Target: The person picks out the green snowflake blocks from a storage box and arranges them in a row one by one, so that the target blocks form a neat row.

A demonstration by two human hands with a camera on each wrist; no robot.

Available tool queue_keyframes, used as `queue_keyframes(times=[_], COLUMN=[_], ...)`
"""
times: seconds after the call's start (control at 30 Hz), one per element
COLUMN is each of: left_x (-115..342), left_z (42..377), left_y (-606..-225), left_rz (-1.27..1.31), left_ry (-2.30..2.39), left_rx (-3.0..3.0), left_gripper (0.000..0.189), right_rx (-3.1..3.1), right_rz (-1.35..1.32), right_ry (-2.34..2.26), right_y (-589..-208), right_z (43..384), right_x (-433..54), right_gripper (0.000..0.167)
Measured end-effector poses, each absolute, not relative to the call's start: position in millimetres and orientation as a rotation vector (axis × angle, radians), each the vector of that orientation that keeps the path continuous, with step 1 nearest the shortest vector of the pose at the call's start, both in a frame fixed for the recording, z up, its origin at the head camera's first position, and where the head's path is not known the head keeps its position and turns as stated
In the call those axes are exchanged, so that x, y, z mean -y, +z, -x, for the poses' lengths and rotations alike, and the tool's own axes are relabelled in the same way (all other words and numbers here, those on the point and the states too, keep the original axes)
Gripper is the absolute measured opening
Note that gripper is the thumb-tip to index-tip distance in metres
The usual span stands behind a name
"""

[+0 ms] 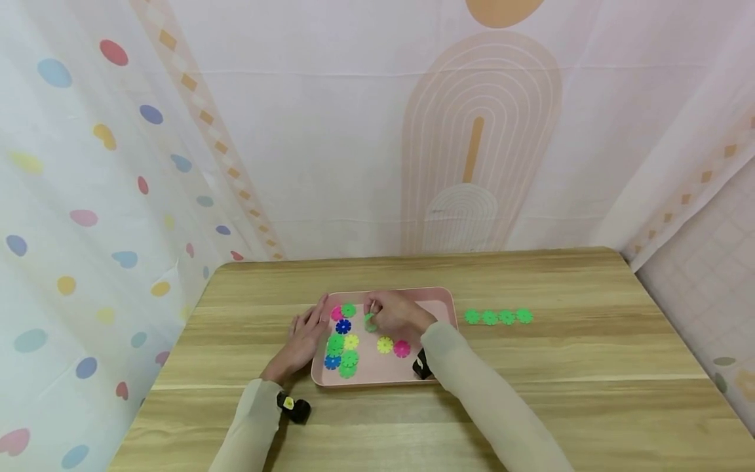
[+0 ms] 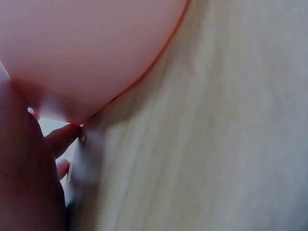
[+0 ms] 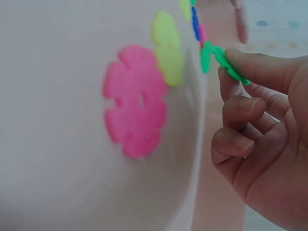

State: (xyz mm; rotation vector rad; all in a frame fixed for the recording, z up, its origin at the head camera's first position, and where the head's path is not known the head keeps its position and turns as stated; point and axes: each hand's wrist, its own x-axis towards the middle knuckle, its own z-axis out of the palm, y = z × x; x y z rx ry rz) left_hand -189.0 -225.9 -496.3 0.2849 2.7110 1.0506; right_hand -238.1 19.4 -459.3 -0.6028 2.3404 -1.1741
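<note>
My right hand (image 1: pixel 394 311) pinches a green notched plastic disc (image 3: pixel 230 66) between thumb and index finger, above the pink tray (image 1: pixel 377 375). The right wrist view shows its other fingers curled toward the palm. My left hand (image 1: pixel 303 337) lies along the tray's left rim, fingers extended and touching the edge. Inside the tray, several discs cluster on the left, among them a dark blue disc (image 1: pixel 343 326) and green discs. A yellow disc (image 1: pixel 385 345) and a pink disc (image 1: pixel 402 349) lie side by side near the middle.
Right of the tray, a row of several green discs (image 1: pixel 498 317) lies on the wooden table (image 1: pixel 590 380). A patterned curtain (image 1: pixel 330 144) hangs behind the table and along its left side.
</note>
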Motion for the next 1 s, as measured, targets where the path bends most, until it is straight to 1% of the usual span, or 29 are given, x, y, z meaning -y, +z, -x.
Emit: queue_keyframes(times=[0.2, 0.53, 1.0], left_x=[227, 226, 226], left_z=[189, 189, 186], left_y=[-494, -497, -499], left_rz=[-0.292, -0.307, -0.31], left_ry=[1.037, 1.049, 1.018], left_rx=[-2.723, -2.717, -2.731], left_gripper=[0.06, 0.06, 0.059], right_rx=[-2.374, -2.441, -2.543], right_rz=[0.664, 0.729, 0.612], right_ry=[-1.212, -1.282, -1.425], right_y=[-448, -430, -426], right_z=[239, 236, 225], right_x=[-31, -73, -154], right_gripper=[0.009, 0.013, 0.017])
